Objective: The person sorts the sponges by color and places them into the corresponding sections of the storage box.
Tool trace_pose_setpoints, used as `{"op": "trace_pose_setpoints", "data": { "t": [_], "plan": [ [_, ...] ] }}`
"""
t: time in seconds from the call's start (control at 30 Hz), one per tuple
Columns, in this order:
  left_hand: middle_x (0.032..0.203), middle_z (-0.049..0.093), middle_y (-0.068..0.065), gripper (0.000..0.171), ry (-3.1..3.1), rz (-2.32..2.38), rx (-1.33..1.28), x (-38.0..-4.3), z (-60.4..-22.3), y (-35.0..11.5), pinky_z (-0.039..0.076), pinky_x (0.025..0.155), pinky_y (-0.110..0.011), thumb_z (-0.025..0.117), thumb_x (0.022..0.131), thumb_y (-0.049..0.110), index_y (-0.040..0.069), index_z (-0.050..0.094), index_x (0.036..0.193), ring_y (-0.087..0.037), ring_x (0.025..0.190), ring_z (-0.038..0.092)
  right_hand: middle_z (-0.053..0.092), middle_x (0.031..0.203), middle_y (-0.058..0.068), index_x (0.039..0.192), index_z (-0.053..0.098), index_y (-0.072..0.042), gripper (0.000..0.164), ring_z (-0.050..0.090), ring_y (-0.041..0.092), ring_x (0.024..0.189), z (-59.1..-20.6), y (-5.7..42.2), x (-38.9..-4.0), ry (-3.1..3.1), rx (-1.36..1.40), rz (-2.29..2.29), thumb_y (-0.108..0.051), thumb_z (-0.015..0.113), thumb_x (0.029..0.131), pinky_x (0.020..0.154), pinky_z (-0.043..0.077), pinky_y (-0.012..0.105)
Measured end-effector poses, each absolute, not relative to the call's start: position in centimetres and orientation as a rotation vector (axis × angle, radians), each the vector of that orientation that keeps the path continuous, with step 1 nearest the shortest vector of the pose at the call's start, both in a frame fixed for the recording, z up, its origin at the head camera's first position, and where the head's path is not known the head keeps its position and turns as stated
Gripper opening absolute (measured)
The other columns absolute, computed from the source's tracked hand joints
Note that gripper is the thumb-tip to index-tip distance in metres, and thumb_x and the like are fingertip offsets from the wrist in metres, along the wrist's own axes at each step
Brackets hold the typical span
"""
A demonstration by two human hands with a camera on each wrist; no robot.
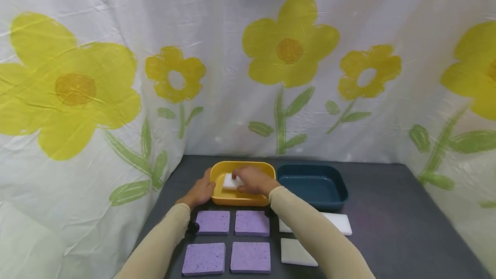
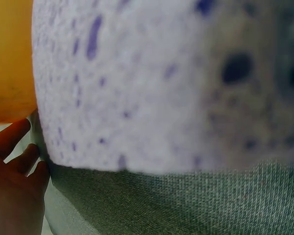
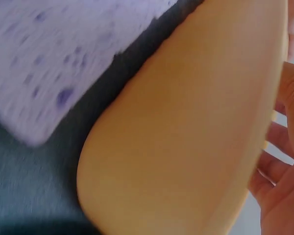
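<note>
Inside the yellow bin (image 1: 240, 202), my right hand (image 1: 253, 180) pinches a white sponge (image 1: 228, 183) between curled fingers and thumb, near the bin's floor. At the bin's left side, my left hand (image 1: 201, 190) rests against the outer wall and rim with its fingers extended. The left wrist view shows those fingers (image 2: 14, 139) beside the orange-yellow wall. In the right wrist view the bin's front wall (image 3: 176, 142) fills the middle and hides the sponge; part of my right hand (image 3: 286, 196) shows beyond its rim.
A dark blue bin (image 1: 314, 184) stands right of the yellow one. Several purple sponges, including one at front left (image 1: 204, 258), lie in two rows before the bins. White sponges (image 1: 296, 252) lie to their right, partly under my right forearm. A flower-printed curtain (image 1: 224, 119) hangs behind.
</note>
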State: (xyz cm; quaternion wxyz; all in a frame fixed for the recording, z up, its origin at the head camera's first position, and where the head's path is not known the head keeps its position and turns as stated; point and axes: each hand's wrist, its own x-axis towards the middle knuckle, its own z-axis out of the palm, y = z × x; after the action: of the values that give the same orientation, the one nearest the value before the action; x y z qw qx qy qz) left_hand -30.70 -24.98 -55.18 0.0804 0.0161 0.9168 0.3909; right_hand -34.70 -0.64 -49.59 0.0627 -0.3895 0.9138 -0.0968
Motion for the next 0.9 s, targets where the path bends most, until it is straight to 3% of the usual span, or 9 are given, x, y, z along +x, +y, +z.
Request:
{"op": "trace_pose_setpoints", "data": {
  "t": [0.17,0.5,0.9],
  "plan": [
    [0.164,0.048,-0.032,0.066,2.756,1.168,0.051,-30.3,-55.2,-24.8,0.037,0.124,-0.066,0.039,0.113,0.014,0.004,0.012,0.173,-0.043,0.146,0.054,0.073,0.114,-0.002,0.122,0.069,-0.019,0.03,0.063,0.015,0.095,-50.2,-1.7,-34.5,2.725,-1.123,-0.292,-0.031,0.083,0.099,0.102,0.058,0.032],
    [0.166,0.045,-0.032,0.067,2.763,1.187,0.04,-29.7,-54.8,-24.6,0.034,0.127,-0.066,0.041,0.113,0.015,0.003,0.013,0.173,-0.045,0.152,0.049,0.07,0.108,-0.004,0.122,0.069,-0.021,0.029,0.062,0.015,0.095,-50.8,-2.3,-34.3,2.678,-1.059,-0.354,-0.029,0.084,0.099,0.101,0.057,0.031],
    [0.155,0.055,-0.036,0.062,2.834,1.143,0.113,-29.4,-54.7,-24.5,0.042,0.118,-0.068,0.038,0.111,0.016,0.002,0.019,0.169,-0.05,0.142,0.057,0.075,0.128,0.003,0.133,0.072,-0.015,0.031,0.066,0.017,0.109,-51.8,-3.3,-34.5,2.698,-1.107,-0.381,-0.023,0.077,0.103,0.109,0.056,0.038]
  ]
}}
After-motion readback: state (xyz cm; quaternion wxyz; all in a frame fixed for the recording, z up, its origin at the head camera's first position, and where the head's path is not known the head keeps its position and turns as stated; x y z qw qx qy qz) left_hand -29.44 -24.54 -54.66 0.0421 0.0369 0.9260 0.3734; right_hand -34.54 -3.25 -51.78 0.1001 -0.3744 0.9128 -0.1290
